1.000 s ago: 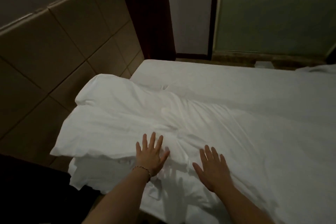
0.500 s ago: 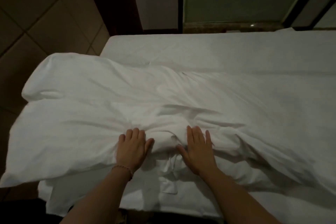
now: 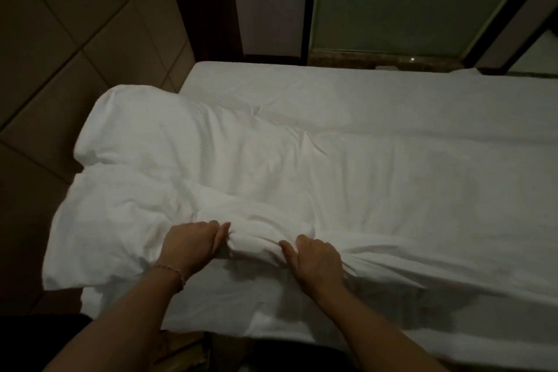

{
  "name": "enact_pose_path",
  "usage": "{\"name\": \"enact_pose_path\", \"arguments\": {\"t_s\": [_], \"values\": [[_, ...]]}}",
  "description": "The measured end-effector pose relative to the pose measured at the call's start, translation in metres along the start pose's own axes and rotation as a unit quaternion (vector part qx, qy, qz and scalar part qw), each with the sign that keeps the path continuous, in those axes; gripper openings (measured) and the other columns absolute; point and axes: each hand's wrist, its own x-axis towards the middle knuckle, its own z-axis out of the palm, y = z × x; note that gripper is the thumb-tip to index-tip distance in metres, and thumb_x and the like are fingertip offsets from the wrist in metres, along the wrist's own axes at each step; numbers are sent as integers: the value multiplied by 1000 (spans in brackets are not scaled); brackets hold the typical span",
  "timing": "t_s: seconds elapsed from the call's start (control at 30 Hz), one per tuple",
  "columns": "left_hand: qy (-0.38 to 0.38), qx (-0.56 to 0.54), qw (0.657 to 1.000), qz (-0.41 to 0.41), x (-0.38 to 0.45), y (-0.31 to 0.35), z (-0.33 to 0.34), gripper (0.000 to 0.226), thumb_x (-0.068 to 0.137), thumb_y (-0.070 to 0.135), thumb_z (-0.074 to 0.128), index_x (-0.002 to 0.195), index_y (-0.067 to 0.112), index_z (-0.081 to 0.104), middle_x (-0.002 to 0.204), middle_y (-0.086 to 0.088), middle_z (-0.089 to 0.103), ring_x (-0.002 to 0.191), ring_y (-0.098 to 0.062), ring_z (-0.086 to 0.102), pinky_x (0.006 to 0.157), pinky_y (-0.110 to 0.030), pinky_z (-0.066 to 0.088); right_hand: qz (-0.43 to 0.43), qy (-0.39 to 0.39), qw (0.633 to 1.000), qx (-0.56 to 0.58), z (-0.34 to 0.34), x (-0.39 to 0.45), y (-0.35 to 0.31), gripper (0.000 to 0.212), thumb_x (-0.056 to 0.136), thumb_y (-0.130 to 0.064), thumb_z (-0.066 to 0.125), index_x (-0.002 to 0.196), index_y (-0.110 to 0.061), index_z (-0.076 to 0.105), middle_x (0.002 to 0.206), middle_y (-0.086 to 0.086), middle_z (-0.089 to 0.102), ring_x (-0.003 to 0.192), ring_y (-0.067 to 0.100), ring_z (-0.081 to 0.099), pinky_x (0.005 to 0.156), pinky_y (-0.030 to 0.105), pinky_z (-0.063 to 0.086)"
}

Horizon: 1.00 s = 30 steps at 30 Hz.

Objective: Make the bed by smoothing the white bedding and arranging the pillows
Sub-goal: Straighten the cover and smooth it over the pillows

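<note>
The left hand [image 3: 193, 243] and right hand [image 3: 317, 260] are clenched on 1 bunched fold of the white duvet [image 3: 271, 178], gathered between them at the near edge of the bed. The duvet's long axis is laid left to right across the view, its bulk lying ahead of both hands, neither clearly nearer. The cloth is seen as soft, matte and creased, puffed toward the tiled wall [image 3: 60, 39], while the sheet [image 3: 362, 93] beyond lies flat.

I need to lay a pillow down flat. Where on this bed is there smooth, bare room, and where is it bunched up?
Smooth room: the flat sheet along the far edge, between the tiled headboard and the window wall, running right. Crowded: the rumpled white duvet at the headboard end, and the ridge gathered between the left hand and right hand.
</note>
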Motion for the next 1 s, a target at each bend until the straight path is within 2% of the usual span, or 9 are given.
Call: {"name": "enact_pose_path", "arguments": {"t_s": [0.13,0.23,0.3,0.47,0.53,0.6,0.8,0.9,1.0], "values": [[-5,2,1000,21,-23,-5,15,63,100,56,21,55,23,51,45,1,54,38,-25,55,42,-25,28,6,-43,999,-16,29,-34,-5,71,102,-60,15,63,-18,56,52,6,57,46,28,56,46,31,44],[-56,-13,997,48,-36,2,44,68,103,56,10,66,27,58,63,2,59,57,-25,60,54,-33,44,19,-146,988,-40,64,-60,3,73,100,-65,14,90,-17,68,84,7,69,75,28,66,65,36,54],[-48,-1,997,59,-38,7,45,61,103,53,15,76,27,62,75,2,60,72,-26,60,64,-36,44,23,-161,986,-34,72,-65,4,75,99,-67,13,98,-17,69,93,6,69,88,28,67,72,38,56],[84,11,994,67,10,11,2,32,96,42,40,95,19,61,97,-4,59,92,-30,55,77,-43,40,-26,-30,998,48,43,-26,-14,56,103,-53,25,87,-15,62,89,7,59,82,30,56,74,41,45],[74,14,997,29,37,6,-4,39,96,45,43,117,19,63,120,-8,61,114,-34,55,90,-47,40,-9,-12,997,79,33,-1,-28,54,102,-54,28,106,-14,63,109,8,62,99,28,56,89,43,47],[19,25,999,19,53,-4,0,49,97,51,35,127,22,60,125,-6,61,121,-34,53,96,-50,40,25,-15,995,94,34,15,-40,59,101,-58,26,120,-14,60,118,7,62,108,26,56,97,43,46],[-72,53,994,64,38,-37,18,59,95,56,14,76,24,61,66,0,65,66,-27,62,74,-39,40,-1,-63,996,63,56,8,-39,62,102,-59,19,99,-15,63,88,3,61,78,25,56,75,39,48],[-32,50,997,49,9,-50,22,61,98,53,16,62,24,55,45,1,56,44,-24,57,64,-34,40,-13,-36,997,64,57,-3,-51,57,103,-56,21,82,-17,58,78,2,57,70,25,53,65,37,44],[1,27,999,25,-24,-55,22,71,104,52,7,59,22,54,42,-1,51,37,-25,52,56,-32,41,-36,-49,996,61,53,-20,-72,53,102,-54,22,83,-19,57,80,2,56,72,25,52,64,38,45]]}}
